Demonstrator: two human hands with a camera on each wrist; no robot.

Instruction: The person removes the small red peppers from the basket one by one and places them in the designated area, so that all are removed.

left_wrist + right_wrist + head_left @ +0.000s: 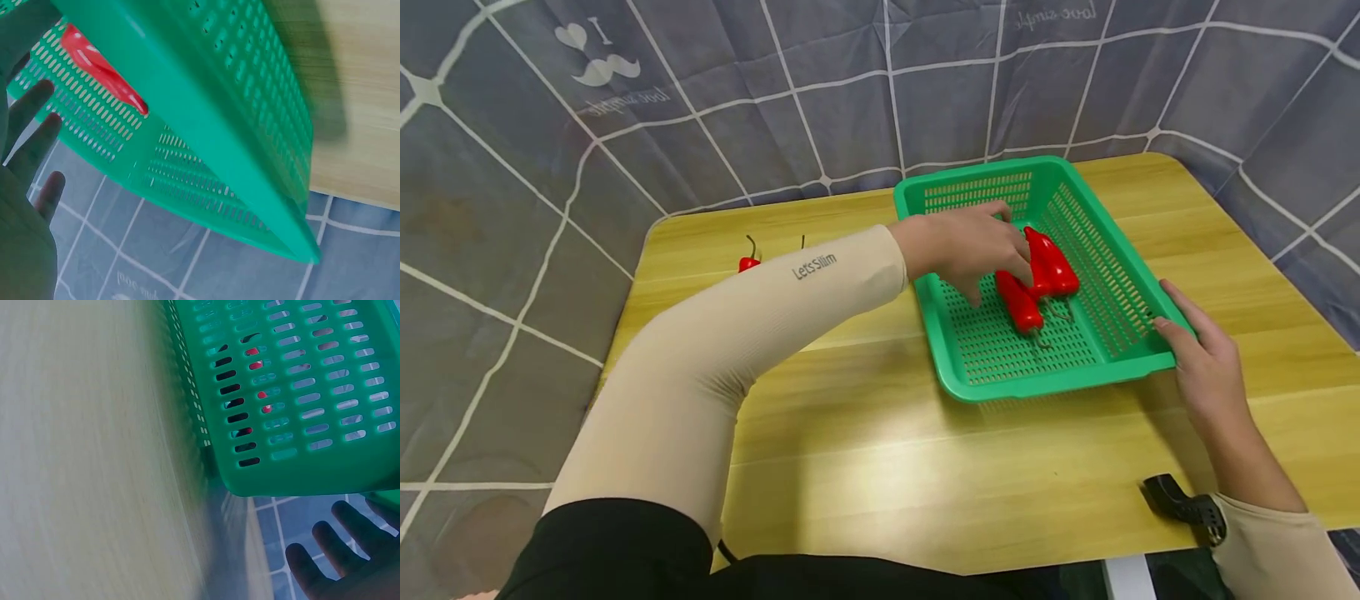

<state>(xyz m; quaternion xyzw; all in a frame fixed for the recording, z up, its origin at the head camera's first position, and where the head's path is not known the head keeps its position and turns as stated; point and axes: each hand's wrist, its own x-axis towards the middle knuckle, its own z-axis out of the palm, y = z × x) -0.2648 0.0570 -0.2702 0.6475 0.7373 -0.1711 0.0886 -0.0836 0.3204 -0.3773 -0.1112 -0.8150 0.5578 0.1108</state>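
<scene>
A green plastic basket [1052, 387] holds several red peppers [1021, 304], bunched near its middle. Over the inside of the basket reaches the left hand [966, 248], its fingers loosely spread beside the peppers; contact with them cannot be told. The left wrist view shows that hand [28, 169] with fingers apart, near a red pepper [103, 72]. At the basket's near right corner the right hand [1210, 367] grips the rim, thumb over it. In the right wrist view its fingers [331, 550] extend past the basket [312, 478], which looks slightly tilted.
On the wooden table [880, 467], another red pepper [748, 263] lies at the back left, partly behind the left sleeve [775, 308]. A dark stem [802, 242] shows just beyond that sleeve. A black strap [1180, 504] is on the right wrist. Grey checked cloth [850, 108] hangs behind the table.
</scene>
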